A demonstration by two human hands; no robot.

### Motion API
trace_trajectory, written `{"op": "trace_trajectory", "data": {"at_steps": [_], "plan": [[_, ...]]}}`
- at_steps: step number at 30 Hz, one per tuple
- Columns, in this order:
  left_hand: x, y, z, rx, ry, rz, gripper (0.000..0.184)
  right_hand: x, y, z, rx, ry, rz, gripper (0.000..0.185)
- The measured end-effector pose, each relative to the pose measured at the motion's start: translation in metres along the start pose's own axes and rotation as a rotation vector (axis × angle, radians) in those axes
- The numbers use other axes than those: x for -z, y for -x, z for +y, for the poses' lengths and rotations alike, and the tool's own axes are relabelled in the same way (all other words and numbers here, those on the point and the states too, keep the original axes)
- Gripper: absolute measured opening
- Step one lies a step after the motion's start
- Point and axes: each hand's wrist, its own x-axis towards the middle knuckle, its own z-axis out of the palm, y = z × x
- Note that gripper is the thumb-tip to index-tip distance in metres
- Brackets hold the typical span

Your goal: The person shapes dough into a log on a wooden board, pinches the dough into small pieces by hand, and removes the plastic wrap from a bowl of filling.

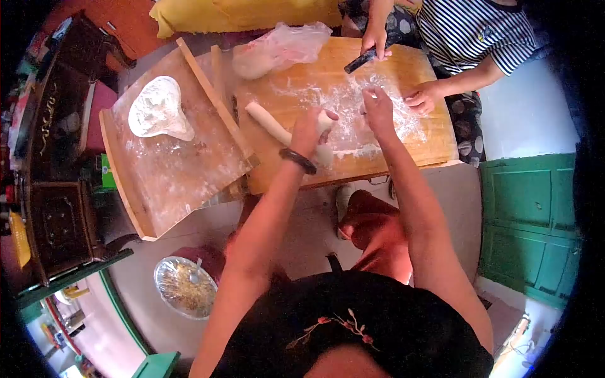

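My left hand (312,128), with a dark bracelet at the wrist, is closed around the end of a piece of white dough (326,121) above the wooden board (283,94). A long dough roll (270,123) lies on the board to its left and runs behind my wrist. To the right, my right hand (378,108) is over the floured middle of the board with its fingers pressed together; whatever they may hold is too small to make out.
Across the board, a co-worker in a striped shirt (463,31) holds a dark cylindrical object (360,61); their other hand (423,97) touches the board. A plastic bag (293,45) lies at the back. Left, a tray (183,183) bears floury dough (156,108). A foil-like bowl (184,288) stands below.
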Motion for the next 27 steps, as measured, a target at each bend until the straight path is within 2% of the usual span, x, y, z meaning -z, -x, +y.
{"op": "trace_trajectory", "data": {"at_steps": [2,5,8,11,12,15,17,19,20,22,23,25,26,27], "plan": [[0.005,-0.003,-0.002,0.025,0.073,0.009,0.049,0.005,-0.002,0.011,-0.027,-0.123,-0.060,0.033],[0.002,0.000,-0.003,0.102,0.125,0.013,0.056,0.013,-0.002,0.009,-0.390,-0.253,-0.127,0.034],[-0.002,0.003,-0.003,0.168,0.077,0.006,0.058,0.018,-0.009,0.029,-0.216,0.095,-0.099,0.038],[-0.006,0.003,-0.007,0.202,0.073,-0.006,0.056,0.019,-0.018,0.047,0.570,0.690,0.016,0.029],[-0.007,0.001,-0.007,0.208,0.096,-0.019,0.056,0.015,-0.019,0.033,0.168,0.558,-0.082,0.031],[-0.012,0.000,-0.009,0.190,0.156,0.007,0.061,0.011,-0.038,0.042,0.604,0.667,0.108,0.042],[-0.011,0.000,-0.007,0.231,0.178,0.016,0.067,0.012,-0.041,0.041,0.587,0.630,0.174,0.047],[-0.007,-0.001,-0.003,0.340,0.187,-0.007,0.075,0.016,-0.012,-0.017,0.534,0.586,0.192,0.049],[-0.005,-0.004,-0.002,0.323,0.177,-0.042,0.077,0.014,0.003,-0.027,0.530,0.369,0.020,0.045],[-0.003,-0.006,-0.006,0.301,0.161,-0.110,0.082,0.006,0.044,-0.059,0.360,-0.008,-0.473,0.039],[-0.007,-0.005,-0.007,0.337,0.191,-0.075,0.082,0.002,0.062,-0.068,0.257,0.081,-0.602,0.040],[-0.016,-0.007,-0.004,0.396,0.247,-0.005,0.082,-0.006,0.075,-0.057,0.642,0.263,-0.587,0.036],[-0.008,-0.010,-0.014,0.419,0.249,-0.130,0.080,-0.006,0.075,-0.056,0.586,0.256,-0.578,0.033],[-0.009,-0.006,-0.011,0.374,0.223,-0.165,0.077,-0.007,0.075,-0.056,0.531,0.246,-0.570,0.031]]}}
